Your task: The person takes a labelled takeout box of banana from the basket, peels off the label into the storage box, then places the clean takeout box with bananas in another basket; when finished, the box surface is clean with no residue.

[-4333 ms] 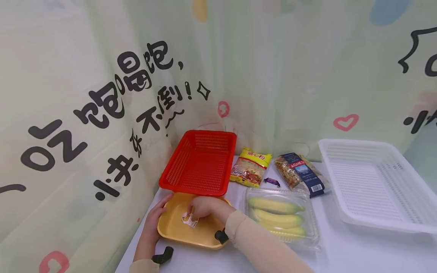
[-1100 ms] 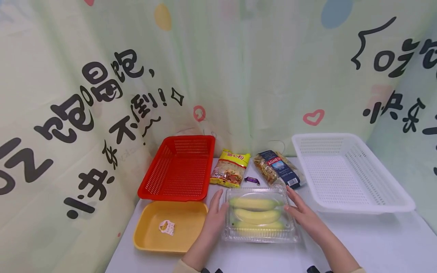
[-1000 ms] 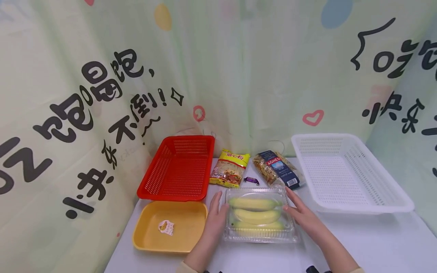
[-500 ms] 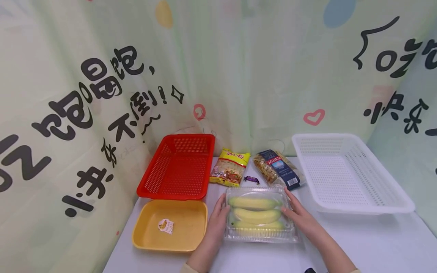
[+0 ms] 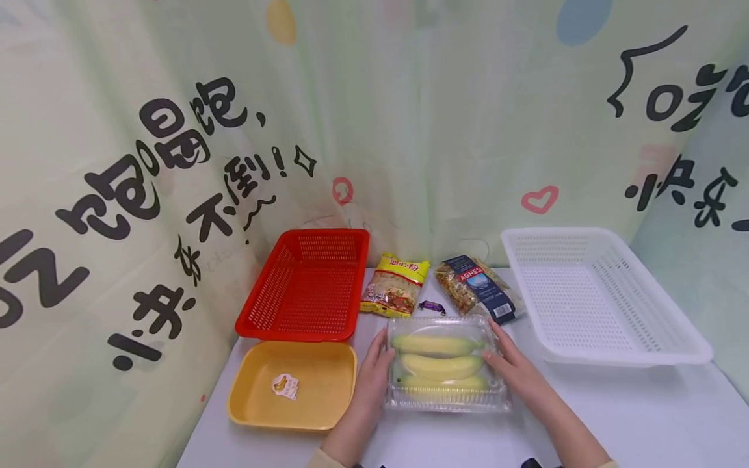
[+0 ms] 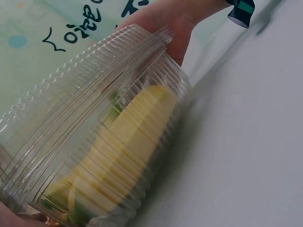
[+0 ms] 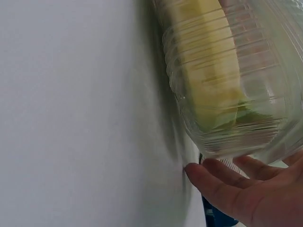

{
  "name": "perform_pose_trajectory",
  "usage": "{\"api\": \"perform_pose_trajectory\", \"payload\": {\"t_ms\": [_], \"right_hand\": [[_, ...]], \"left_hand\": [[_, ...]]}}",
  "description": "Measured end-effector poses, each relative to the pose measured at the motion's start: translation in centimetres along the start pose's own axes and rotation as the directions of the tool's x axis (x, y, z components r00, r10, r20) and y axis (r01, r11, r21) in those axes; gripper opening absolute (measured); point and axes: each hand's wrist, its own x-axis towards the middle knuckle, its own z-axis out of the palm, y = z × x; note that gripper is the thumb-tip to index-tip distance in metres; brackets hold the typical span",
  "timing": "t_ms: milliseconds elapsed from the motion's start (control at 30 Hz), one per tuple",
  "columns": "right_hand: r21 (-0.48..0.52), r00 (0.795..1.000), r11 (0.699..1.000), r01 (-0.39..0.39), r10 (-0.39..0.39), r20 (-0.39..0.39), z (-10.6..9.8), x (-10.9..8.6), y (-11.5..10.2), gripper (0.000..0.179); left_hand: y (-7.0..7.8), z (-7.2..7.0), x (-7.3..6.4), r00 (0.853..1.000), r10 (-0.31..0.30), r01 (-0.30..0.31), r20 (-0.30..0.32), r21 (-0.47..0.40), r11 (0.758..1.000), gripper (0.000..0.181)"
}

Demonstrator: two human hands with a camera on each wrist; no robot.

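A clear plastic clamshell box (image 5: 449, 402) with several bananas (image 5: 440, 368) inside is between my hands, at the front middle of the table. My left hand (image 5: 372, 376) grips its left side in the head view, the thumb near the lid's edge. On the opposite side my right hand (image 5: 512, 365) holds the box, thumb on the lid and fingers along the end wall. The right wrist view shows those right fingers (image 7: 222, 184) at the box's lower edge. Bananas also show through the wall of the box (image 6: 85, 90) in the left wrist view.
Left of the box stands a yellow tray (image 5: 318, 413) with a banana-picture sticker (image 5: 285, 386) in it. Behind are a red basket (image 5: 304, 292), a yellow noodle packet (image 5: 396, 286), a purple-wrapped candy (image 5: 432, 307) and an AGNESI pasta bag (image 5: 476, 286). A white basket (image 5: 591, 292) stands right.
Earlier my left hand held the yellow tray's edge while my right hand touched the sticker inside. Both hands then moved right to the box, and they have closed in on its sides.
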Motion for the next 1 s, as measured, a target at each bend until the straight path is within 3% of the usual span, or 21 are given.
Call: {"api": "perform_pose_trajectory", "payload": {"t_ms": [300,600,800,1000], "right_hand": [[-0.016,1.000,1.000,-0.003,0.003,-0.004,-0.3,-0.2,-1.7,0.077],[0.001,0.999,0.999,0.051,-0.051,-0.002,-0.7,0.1,-3.4,0.077],[0.014,0.999,0.999,0.050,-0.050,0.002,-1.0,-0.1,-4.5,0.075],[0.101,0.997,0.993,0.061,-0.065,0.034,-0.9,-0.8,-5.2,0.071]], "left_hand": [[1.7,-0.3,-0.2,1.000,-0.008,0.008,0.020,-0.042,0.999,0.061],[3.1,-0.8,0.7,0.999,-0.036,0.039,0.030,-0.098,0.994,0.054],[4.8,-1.3,0.9,0.999,-0.040,0.040,0.006,-0.120,0.992,0.054],[5.8,-1.6,1.0,0.999,0.001,-0.005,-0.033,-0.121,0.993,0.054]]}}
